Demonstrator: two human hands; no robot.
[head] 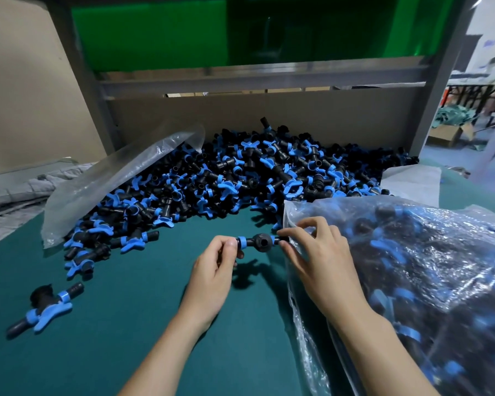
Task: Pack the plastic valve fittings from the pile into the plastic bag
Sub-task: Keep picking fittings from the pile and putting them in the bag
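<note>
Valve fitting [262, 242], black tee body with blue collars: held level just above the green table mat [126, 324], near centre, between both hands; left hand [215, 270] has its fingers curled round the fitting's left end; right hand [317, 258] pinches the right end with thumb and fingertips, at the mouth of the plastic bag [426, 281]; that bag, clear and packed with fittings, lies from 3 to 5 o'clock; pile [240, 178] of black-and-blue fittings, at 12 o'clock, heaped against a cardboard panel [269, 115]; empty clear bag [112, 178], at 10 o'clock, draped over the pile's left edge; stray fitting [45, 307], at 8 o'clock, alone on the mat, well apart from the hands.
</note>
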